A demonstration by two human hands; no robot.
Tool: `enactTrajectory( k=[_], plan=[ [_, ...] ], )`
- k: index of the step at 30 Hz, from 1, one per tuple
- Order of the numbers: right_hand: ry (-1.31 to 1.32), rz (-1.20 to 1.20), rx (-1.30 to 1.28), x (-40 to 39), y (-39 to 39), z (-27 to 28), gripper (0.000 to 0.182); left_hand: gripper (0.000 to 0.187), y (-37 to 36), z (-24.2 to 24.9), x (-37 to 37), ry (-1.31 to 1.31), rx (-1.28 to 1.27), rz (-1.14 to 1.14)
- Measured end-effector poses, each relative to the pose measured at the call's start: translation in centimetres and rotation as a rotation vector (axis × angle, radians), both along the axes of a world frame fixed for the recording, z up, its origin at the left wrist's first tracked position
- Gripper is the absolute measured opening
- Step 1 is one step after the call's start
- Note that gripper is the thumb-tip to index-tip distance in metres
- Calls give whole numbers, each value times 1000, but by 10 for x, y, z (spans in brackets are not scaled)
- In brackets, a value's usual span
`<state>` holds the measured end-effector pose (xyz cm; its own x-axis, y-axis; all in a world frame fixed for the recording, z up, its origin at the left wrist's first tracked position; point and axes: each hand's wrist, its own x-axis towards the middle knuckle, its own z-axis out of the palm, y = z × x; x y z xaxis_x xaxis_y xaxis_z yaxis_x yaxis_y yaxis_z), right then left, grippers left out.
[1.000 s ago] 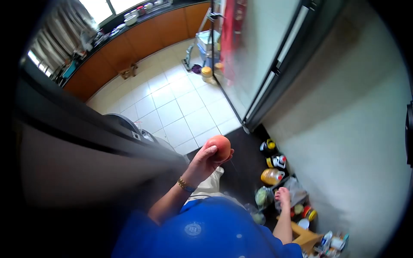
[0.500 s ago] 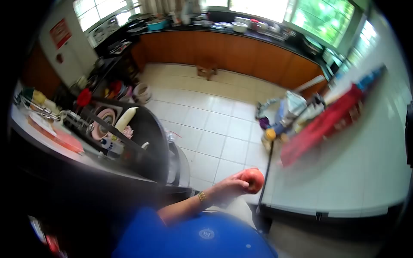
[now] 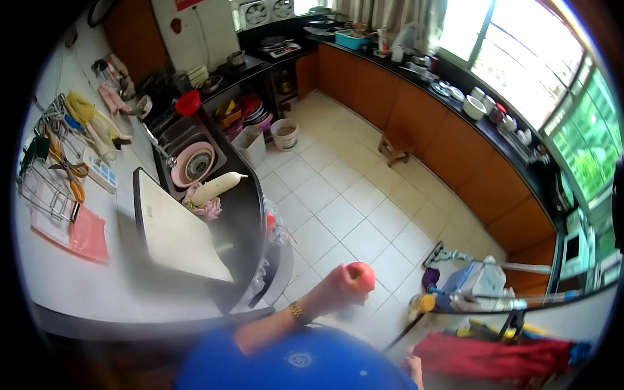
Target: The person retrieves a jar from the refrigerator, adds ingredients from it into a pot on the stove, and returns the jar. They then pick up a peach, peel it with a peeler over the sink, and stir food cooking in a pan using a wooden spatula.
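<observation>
Left hand point(image 3: 338, 291) has the apple point(image 3: 362, 275), a red round fruit by its look; could be another fruit, view is a bit soft. Fingers wrap its near side, far side bare. It's held up in front of the blue shirt point(image 3: 325, 361), over the tiled floor point(image 3: 351, 214), clear of the counter point(image 3: 143, 296). Gold watch point(image 3: 297, 311) on that wrist.

Right hand point(image 3: 411, 366) is at the bottom of the view, mostly cut off by the shirt. Can't tell if it's spread or curled, or if it holds anything. Nearest thing is the red cloth point(image 3: 494, 356).

Handling, my read: apple is light to moderate for one hand, firm, won't squash under normal grip. Skin probably smooth, so slick if wet; can't tell if it is. Likely bruises if dropped on tile. Best hold: round the widest part, thumb opposite fingers, palm behind. Fingertips near the top only would be weaker.

Nearby: cutting board point(image 3: 179, 234) at the counter, its tilt hard to read. Past it, white radish point(image 3: 218, 188) beside a pink ruffled bunch point(image 3: 207, 207), type unclear. Pink basin point(image 3: 184, 170) sits in the sink. Jar with yellow lid point(image 3: 426, 303) stands on the right.
</observation>
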<state>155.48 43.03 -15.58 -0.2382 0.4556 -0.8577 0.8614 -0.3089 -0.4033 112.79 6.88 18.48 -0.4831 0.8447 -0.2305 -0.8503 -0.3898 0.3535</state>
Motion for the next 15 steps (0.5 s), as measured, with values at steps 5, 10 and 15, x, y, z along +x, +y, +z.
enactTrajectory(
  k=[5,10,15],
  plan=[
    [270,244,133,-252,103,19,23,25,-8,-48,-96,-319,254,217],
    [455,341,98,-482,90,22,27,54,-33,-84,-227,3,249,349],
    [207,542,-93,-639,18,59,34,58,-61,-63,-380,118,145,490]
  ],
)
